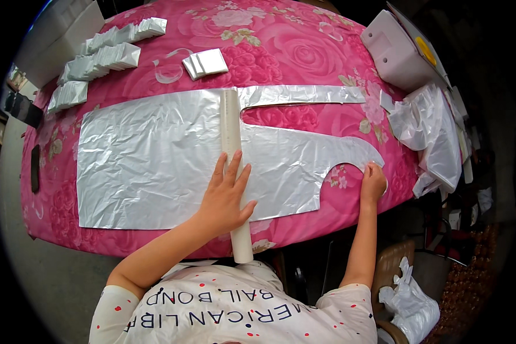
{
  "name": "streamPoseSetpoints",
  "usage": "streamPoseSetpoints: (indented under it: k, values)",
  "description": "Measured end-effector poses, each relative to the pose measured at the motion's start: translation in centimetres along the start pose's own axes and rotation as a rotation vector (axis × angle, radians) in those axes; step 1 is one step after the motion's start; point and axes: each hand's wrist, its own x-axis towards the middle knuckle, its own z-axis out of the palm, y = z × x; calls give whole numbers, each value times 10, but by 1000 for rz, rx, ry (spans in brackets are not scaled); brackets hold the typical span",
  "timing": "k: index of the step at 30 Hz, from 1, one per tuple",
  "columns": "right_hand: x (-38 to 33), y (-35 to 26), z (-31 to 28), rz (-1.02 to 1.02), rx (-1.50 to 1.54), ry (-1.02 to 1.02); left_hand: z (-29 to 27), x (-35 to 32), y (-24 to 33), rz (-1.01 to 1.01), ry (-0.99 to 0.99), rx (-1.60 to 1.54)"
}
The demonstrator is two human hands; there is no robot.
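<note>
A thin, crinkled silvery plastic sheet (149, 160) lies spread across the table. Its right part is cut in curves, with a long strip at the far side and a rounded lobe at the near side. Across the sheet, from far to near, runs a pale tube (231, 123) whose near end juts past the table's edge. My left hand (226, 198) rests flat over the tube and the sheet, fingers spread. At the tip of the rounded lobe, my right hand (374, 182) pinches the sheet's edge between thumb and fingers.
Folded silvery packets stand in rows (100, 63) at the far left, with a small stack (206, 63) beyond the sheet. A pink flowered cloth (304, 51) covers the table. White boxes (387, 49) and clear plastic bags (430, 129) crowd the right. A dark bar (35, 168) lies left.
</note>
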Motion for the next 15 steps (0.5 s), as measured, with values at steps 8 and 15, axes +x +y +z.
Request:
streamPoseSetpoints:
  k: [8,15]
  values:
    - [-21,-123,-52,261,787,-192,-3,-5,7,153,166,-75]
    - [-79,-270,-98,-316,1131,-712,-32,4,-2,-564,-357,-1413]
